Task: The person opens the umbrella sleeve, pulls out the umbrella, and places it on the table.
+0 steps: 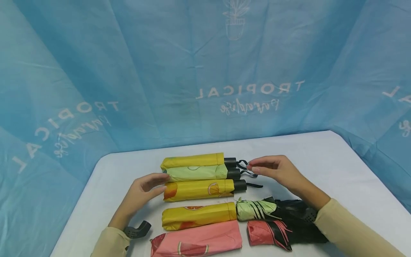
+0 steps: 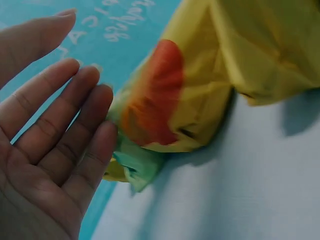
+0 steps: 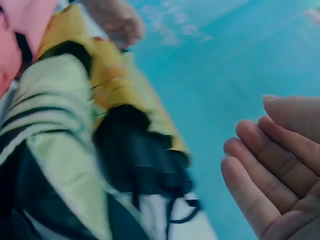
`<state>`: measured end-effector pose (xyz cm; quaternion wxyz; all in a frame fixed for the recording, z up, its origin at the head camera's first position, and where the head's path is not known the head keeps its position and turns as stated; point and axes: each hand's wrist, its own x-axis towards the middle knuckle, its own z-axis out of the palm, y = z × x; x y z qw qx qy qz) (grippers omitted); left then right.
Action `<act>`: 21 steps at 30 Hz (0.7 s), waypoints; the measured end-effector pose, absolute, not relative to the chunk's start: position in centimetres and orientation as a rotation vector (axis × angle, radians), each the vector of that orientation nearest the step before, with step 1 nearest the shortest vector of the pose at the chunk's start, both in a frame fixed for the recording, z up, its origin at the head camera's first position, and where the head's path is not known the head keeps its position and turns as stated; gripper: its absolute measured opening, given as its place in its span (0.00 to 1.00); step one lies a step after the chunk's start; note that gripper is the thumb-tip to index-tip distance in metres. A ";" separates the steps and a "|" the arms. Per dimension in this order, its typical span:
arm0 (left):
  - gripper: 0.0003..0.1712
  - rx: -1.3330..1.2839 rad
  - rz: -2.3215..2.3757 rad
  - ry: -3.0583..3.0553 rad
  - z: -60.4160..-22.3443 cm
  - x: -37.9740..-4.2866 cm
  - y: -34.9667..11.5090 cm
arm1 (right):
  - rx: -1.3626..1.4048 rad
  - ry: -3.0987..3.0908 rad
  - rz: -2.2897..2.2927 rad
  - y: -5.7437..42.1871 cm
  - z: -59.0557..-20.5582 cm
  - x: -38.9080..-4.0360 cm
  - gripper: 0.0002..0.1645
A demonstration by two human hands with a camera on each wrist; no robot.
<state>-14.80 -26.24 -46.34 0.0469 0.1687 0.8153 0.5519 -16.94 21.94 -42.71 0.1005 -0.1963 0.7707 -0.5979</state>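
Observation:
Three sleeved folding umbrellas lie side by side at the back: a yellow umbrella [image 1: 192, 160], a light green umbrella [image 1: 197, 173] and a yellow umbrella with orange prints [image 1: 199, 190]. Their black handles and wrist straps point right. My left hand [image 1: 141, 191] hovers by their left ends, fingers loosely bent and holding nothing. In the left wrist view, its fingertips [image 2: 102, 95] come close to the green and yellow sleeves; whether they touch is unclear. Beside the strap loops is my right hand [image 1: 280, 171], relaxed and empty in the right wrist view, thumb apart from the fingers [image 3: 260, 170].
Nearer me lie another yellow sleeve [image 1: 199, 216] and a pink sleeve [image 1: 197, 241]. To their right are a green-and-black umbrella [image 1: 257, 208] and a red-and-black umbrella [image 1: 261, 232], partly under my right forearm. A blue printed curtain [image 1: 154, 89] hangs behind the white table [image 1: 128, 164].

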 end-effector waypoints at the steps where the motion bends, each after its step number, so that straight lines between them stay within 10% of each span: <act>1: 0.22 0.505 1.691 2.470 -46.6 -14.7 -26.2 | -0.587 2.266 -1.757 21.3 -43.2 -17.2 0.20; 21: 0.23 0.510 1.605 2.427 -48.6 -14.6 -26.2 | -0.720 2.198 -1.670 18.4 -47.5 -18.2 0.17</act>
